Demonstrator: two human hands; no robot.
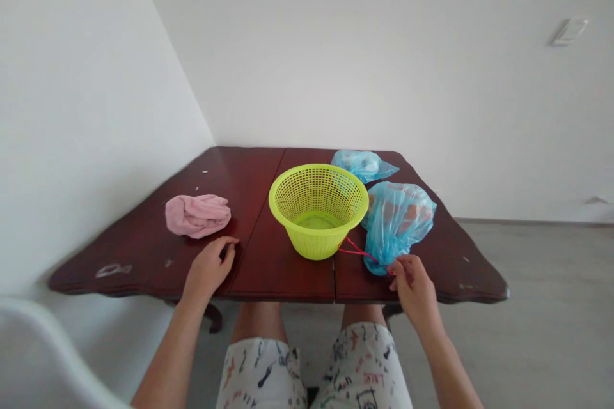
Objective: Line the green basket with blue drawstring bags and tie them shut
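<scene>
Okay, going left to right across this little table. A crumpled pink cloth towel [197,216] sat bunched up on the dark reddish-brown polished wood table [283,284], which had a few pale scuffs on it. The left hand [210,270] was just in front of that towel, loosely curled at the table's near edge and holding nothing.

Mid-table stood an upright lime-green perforated plastic basket [316,243], with nothing I could see inside. Behind it lay a small crumpled pale-blue plastic bag [364,165]. Just right of the basket was a bigger, bulging translucent blue plastic bag [396,223] with something orange-ish inside, too blurry to name.

The action was here: the right hand [415,291] was pinching a thin red drawstring [355,250] at the bag's neck, though the fingers hid the exact grip.

The room was plain, with white walls, a flat white wall fitting [569,32] and a smooth grey floor [527,307].
</scene>
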